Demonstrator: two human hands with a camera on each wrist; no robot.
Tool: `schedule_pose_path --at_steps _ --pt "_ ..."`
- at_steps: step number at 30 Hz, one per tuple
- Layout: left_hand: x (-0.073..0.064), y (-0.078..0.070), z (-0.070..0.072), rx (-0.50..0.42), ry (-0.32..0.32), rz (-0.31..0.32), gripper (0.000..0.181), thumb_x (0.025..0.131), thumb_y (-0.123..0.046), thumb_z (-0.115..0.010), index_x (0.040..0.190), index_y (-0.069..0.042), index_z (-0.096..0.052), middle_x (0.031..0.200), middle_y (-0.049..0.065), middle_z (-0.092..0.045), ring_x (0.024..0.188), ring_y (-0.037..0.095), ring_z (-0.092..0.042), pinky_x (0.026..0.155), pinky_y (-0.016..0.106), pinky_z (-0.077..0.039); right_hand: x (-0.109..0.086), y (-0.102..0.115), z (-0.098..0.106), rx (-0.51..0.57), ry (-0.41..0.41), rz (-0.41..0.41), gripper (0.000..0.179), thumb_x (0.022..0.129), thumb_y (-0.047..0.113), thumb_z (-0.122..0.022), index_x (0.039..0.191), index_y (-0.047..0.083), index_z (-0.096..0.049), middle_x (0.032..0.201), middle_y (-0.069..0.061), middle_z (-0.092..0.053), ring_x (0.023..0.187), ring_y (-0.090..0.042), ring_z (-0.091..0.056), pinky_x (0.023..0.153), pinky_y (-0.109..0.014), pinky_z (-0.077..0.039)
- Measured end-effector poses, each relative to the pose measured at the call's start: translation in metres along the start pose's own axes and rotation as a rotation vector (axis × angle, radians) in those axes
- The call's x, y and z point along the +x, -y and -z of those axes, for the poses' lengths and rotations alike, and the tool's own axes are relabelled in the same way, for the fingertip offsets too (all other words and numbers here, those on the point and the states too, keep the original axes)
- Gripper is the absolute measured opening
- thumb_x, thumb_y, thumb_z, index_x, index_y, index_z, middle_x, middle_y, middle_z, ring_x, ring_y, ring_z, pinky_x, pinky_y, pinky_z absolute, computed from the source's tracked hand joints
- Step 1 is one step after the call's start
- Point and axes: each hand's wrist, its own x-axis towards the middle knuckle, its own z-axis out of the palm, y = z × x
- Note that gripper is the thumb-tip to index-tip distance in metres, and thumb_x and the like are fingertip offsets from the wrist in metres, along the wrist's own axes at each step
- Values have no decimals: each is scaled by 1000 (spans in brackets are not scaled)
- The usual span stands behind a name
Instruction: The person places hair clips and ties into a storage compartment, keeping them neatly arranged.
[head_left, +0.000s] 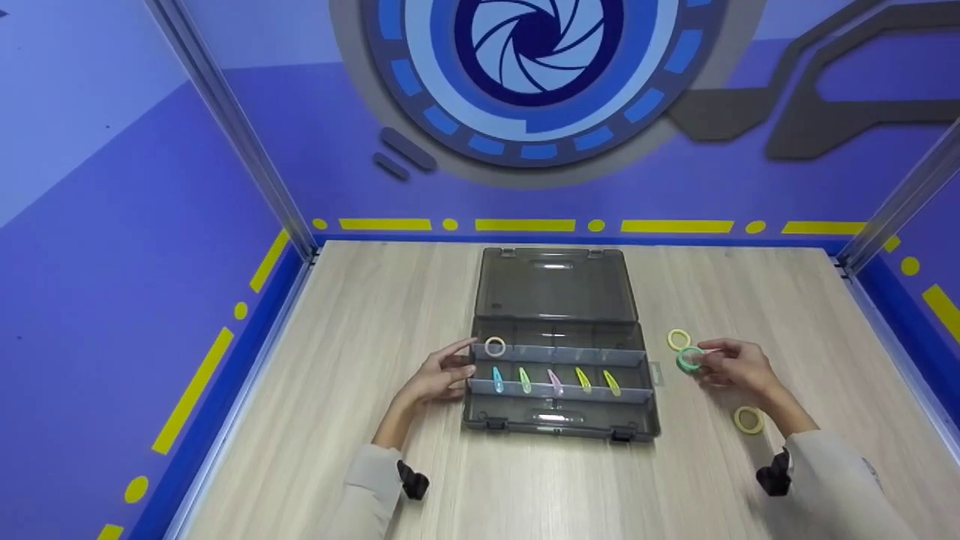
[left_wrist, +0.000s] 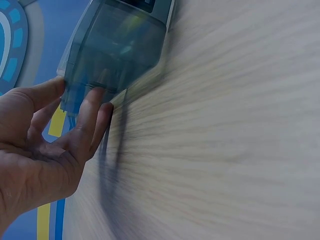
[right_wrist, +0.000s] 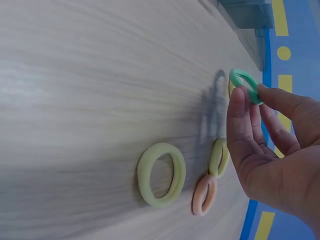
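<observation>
A grey see-through organizer box [head_left: 559, 430] lies with its lid [head_left: 555, 285] folded back. Several coloured snap hair clips [head_left: 555, 381] rest in its middle row, and a pale hair tie [head_left: 495, 346] is at the upper left compartment. My left hand [head_left: 435, 375] touches the box's left side with spread fingers; the left wrist view shows its fingertips against the wall [left_wrist: 117, 50]. To the right of the box, my right hand [head_left: 739, 365] pinches a green hair tie [right_wrist: 242, 82] between thumb and fingertips, above the table.
On the wooden table [head_left: 360, 300] lie a yellow hair tie [head_left: 679, 340] beyond the right hand and a pale yellow one [head_left: 748, 420] nearer. A peach hair tie [right_wrist: 204, 195] shows in the right wrist view. Blue panels [head_left: 570, 195] enclose the back and sides.
</observation>
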Motion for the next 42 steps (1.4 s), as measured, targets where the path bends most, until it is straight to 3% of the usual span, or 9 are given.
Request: schedule_pose_path --at_steps 7,14,22,25,29,37,42 --pt "0 0 -1 -38 8 -5 61 101 -10 -64 157 -16 -41 137 24 -52 85 13 -55 67 22 -52 -1 11 7 15 -14 16 51 103 16 -61 139 -17 -47 91 12 -72 80 -4 -72 73 -25 -61" --pt "0 1 -1 -74 22 -30 61 101 -8 -63 157 -11 -39 126 15 -55 70 11 -48 58 19 -44 1 26 6 3 -19 46 49 103 18 -61 138 -15 -50 89 15 -70 80 1 -69 75 -21 -59" --pt "0 2 -1 -45 0 3 61 100 -12 -65 157 -16 -42 137 24 -53 84 11 -56 67 21 -53 5 41 2 81 -3 46 51 103 19 -62 138 -16 -49 93 12 -71 86 -4 -70 78 -20 -59" --pt "0 2 -1 -38 5 -15 61 101 -11 -64 157 -14 -41 138 27 -52 83 11 -56 66 21 -53 7 48 -1 81 -3 64 50 103 19 -62 137 -16 -49 96 8 -71 86 -4 -70 78 -21 -60" --pt "-1 1 -1 -35 8 -24 61 101 -10 -63 157 -13 -41 137 26 -52 83 12 -55 65 21 -52 11 58 -9 84 2 70 50 103 19 -62 137 -16 -49 97 4 -70 86 -3 -71 79 -22 -60" --pt "0 1 -2 -11 -1 -3 60 101 -14 -65 157 -17 -42 138 23 -54 95 14 -59 74 25 -56 22 71 -31 111 44 74 47 102 12 -61 135 -19 -49 89 9 -68 81 -3 -72 80 -26 -61" --pt "-1 1 -2 -5 -1 -15 60 101 -12 -64 156 -16 -42 138 25 -54 87 11 -57 70 24 -54 27 76 -46 67 55 82 44 102 11 -62 133 -17 -53 95 2 -69 84 -6 -73 81 -26 -61"
